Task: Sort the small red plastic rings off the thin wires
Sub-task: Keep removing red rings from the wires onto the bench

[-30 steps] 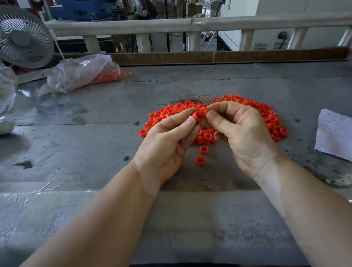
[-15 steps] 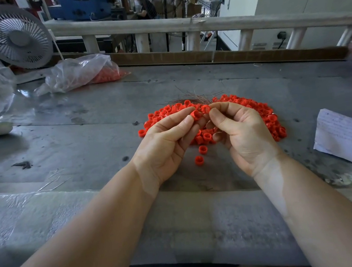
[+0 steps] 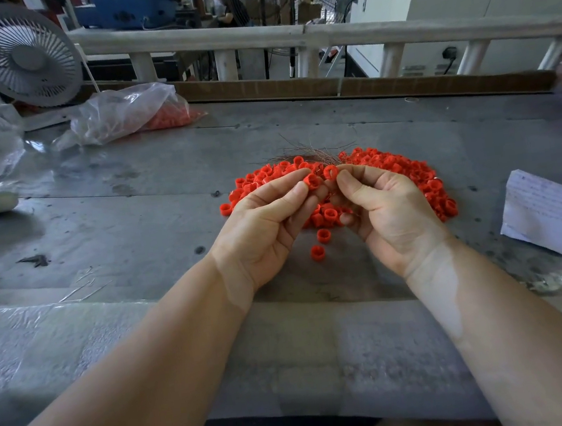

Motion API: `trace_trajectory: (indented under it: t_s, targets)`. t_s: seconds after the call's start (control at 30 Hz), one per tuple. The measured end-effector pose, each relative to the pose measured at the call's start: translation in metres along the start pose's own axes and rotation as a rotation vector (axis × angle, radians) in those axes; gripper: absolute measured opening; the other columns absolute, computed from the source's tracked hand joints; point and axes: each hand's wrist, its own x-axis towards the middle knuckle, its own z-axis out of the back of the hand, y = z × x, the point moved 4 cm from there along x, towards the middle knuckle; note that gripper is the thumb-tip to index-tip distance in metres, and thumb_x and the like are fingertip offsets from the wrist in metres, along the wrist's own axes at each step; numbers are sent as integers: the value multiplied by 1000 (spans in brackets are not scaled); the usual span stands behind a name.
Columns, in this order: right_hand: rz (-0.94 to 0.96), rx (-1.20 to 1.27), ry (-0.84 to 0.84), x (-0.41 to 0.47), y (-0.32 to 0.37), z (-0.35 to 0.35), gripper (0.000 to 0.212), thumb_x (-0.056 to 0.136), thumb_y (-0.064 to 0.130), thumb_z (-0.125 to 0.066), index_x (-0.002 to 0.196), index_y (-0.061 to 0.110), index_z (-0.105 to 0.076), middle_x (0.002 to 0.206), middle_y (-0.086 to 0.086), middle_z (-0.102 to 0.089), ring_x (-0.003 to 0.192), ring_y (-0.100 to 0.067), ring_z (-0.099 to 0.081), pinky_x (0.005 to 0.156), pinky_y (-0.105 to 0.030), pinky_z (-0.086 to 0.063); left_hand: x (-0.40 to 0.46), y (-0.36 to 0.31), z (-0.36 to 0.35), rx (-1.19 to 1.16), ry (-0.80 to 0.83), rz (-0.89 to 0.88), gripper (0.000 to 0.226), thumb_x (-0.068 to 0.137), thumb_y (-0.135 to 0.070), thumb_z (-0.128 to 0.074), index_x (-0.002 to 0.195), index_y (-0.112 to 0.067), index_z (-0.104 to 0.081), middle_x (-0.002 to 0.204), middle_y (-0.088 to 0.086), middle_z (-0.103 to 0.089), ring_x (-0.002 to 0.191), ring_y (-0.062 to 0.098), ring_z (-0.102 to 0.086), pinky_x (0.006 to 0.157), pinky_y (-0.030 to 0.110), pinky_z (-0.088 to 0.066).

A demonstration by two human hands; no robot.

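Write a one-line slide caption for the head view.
Both hands, left and right, pinch red rings above a ring pile beside thin wires.

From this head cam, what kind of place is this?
Likely a small factory floor, at a manual sorting bench. Cues: a worn metal worktable with a bulk pile of red rings, a bagged batch of more rings, and blue machinery behind the railing.

The counter (image 3: pixel 128 212) is looking like dull, scuffed grey metal. The rings (image 3: pixel 426 178) are showing smooth, bright red plastic. Clear glossy film (image 3: pixel 12 344) is covering its near edge; the bag (image 3: pixel 121 112) is crinkling.
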Motion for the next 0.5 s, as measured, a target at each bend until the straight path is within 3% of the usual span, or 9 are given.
trace_trajectory:
  t_s: [0.5]
  targets:
    - [-14,-2,-22,-3,1,-1,13,90,8,-54,80,12,-60,64,6,-67,55,-2,-57,45,-13,-40,-1,0,1,6,-23,16,18,64,-2,-60,75,-6,-73,78,12,-73,75,16,-71,59,17,-55]
